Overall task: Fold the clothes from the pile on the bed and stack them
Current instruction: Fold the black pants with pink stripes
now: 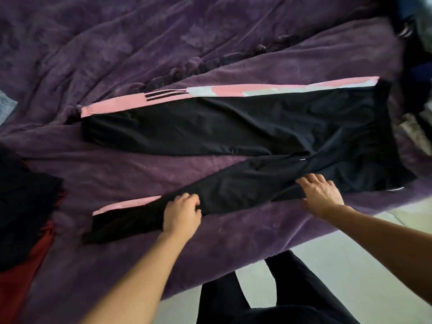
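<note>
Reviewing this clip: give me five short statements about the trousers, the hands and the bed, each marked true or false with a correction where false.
1. The black trousers lie spread out on the purple blanket. True.
2. Both hands are on the far trouser leg. False: the left hand and the right hand are on the near leg.
3. The left hand has a bunched grip on the fabric. True.
4. The side stripe on the trousers is yellow. False: it is pink with pale patches.
5. The right hand is raised clear of the trousers. False: it rests spread open, with its fingers on the fabric.
</note>
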`<act>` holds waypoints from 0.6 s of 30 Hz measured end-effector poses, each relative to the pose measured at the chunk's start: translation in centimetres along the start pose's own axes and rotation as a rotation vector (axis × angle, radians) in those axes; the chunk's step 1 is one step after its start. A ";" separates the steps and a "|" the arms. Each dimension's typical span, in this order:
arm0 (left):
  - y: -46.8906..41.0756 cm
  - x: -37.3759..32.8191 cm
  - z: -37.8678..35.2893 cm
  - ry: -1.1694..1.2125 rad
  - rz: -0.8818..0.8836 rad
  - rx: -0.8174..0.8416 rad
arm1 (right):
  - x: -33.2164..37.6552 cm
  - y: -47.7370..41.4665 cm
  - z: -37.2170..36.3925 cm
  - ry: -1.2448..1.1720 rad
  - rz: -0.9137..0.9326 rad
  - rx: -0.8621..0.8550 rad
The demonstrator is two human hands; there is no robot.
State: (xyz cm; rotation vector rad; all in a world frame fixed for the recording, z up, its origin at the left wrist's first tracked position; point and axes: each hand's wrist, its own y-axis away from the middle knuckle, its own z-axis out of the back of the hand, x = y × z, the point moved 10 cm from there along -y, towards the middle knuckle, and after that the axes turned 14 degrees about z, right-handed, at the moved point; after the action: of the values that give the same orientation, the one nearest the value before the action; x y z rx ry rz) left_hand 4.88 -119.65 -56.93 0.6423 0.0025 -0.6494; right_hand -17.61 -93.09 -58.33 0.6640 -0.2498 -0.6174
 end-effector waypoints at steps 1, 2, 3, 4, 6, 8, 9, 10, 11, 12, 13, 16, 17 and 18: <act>0.7 -2.6 -1.9 -0.070 -0.062 0.045 | -2.4 0.8 -0.4 0.011 -0.031 -0.010; 1.6 -5.0 -3.9 -0.134 -0.112 0.083 | -4.8 1.5 -0.7 0.022 -0.059 -0.025; 2.3 -7.2 -5.7 -0.191 -0.153 0.102 | -7.2 2.2 -1.1 0.038 -0.087 -0.039; 2.9 -9.2 -7.2 -0.230 -0.184 0.098 | -9.7 2.7 -1.8 0.057 -0.113 -0.038; 3.5 -12.7 -10.2 -0.274 -0.207 0.054 | -14.5 3.4 -3.1 0.090 -0.169 -0.033; 2.9 -14.9 -12.3 -0.310 -0.173 -0.007 | -19.2 3.7 -4.2 0.099 -0.227 -0.056; 2.4 -15.6 -12.9 -0.318 -0.141 -0.051 | -21.2 3.7 -4.7 0.104 -0.239 -0.070; 1.7 -16.2 -13.2 -0.314 -0.102 -0.106 | -22.9 3.7 -4.9 0.105 -0.232 -0.099; 1.1 -16.6 -13.2 -0.301 -0.057 -0.156 | -24.3 3.5 -5.0 0.098 -0.204 -0.151; 0.5 -16.7 -13.2 -0.270 -0.016 -0.202 | -25.3 3.5 -4.7 0.085 -0.161 -0.227; 0.1 -16.9 -13.0 -0.231 0.017 -0.242 | -25.9 3.6 -4.2 0.076 -0.110 -0.318; -0.5 -17.5 -11.3 -0.117 0.104 -0.319 | -27.1 4.8 -1.8 0.017 -0.014 -0.525; -0.5 -17.7 -10.6 -0.077 0.129 -0.315 | -27.5 5.3 -1.1 -0.011 -0.006 -0.552; -0.3 -17.9 -9.9 -0.029 0.153 -0.289 | -28.1 5.7 -0.5 -0.036 -0.003 -0.573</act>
State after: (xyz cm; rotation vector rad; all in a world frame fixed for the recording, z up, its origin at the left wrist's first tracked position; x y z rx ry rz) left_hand -7.76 -104.21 -61.58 0.3502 0.0197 -0.4986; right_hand -37.12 -72.27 -55.71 0.1014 -0.0957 -0.6654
